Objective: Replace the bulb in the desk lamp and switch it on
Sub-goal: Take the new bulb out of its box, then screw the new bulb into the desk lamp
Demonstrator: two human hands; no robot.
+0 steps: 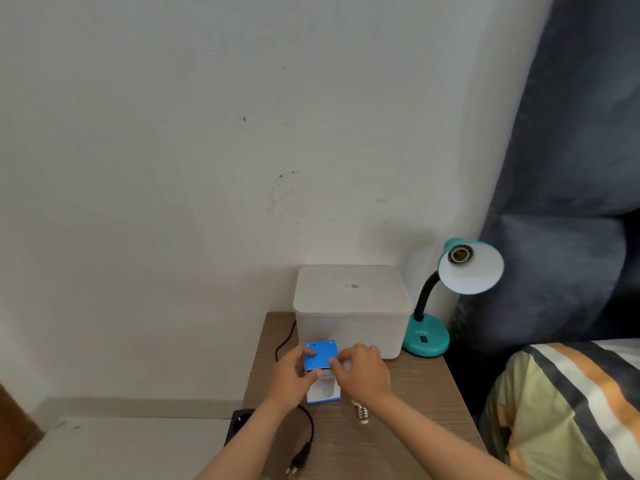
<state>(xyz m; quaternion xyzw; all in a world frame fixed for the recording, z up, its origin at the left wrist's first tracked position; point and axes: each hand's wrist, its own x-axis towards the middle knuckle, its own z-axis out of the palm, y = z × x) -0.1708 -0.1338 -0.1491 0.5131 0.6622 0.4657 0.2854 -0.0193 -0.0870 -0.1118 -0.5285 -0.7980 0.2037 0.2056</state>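
Note:
A teal desk lamp (427,337) stands at the back right of the wooden bedside table (415,393). Its shade (472,268) faces me and the socket (460,254) inside holds no bulb. A blue and white bulb box (321,355) lies in front of me. My left hand (291,375) grips its left side. My right hand (360,372) pinches the blue top flap at its right edge. A bulb lies on the table under my right wrist, only its metal screw base (362,414) showing.
A white lidded plastic container (351,306) sits behind the box, against the wall. The lamp's black cord (310,431) runs to an unplugged plug (298,460) at the table's front. A black socket strip (239,424) lies at the left edge. A bed (568,410) is on the right.

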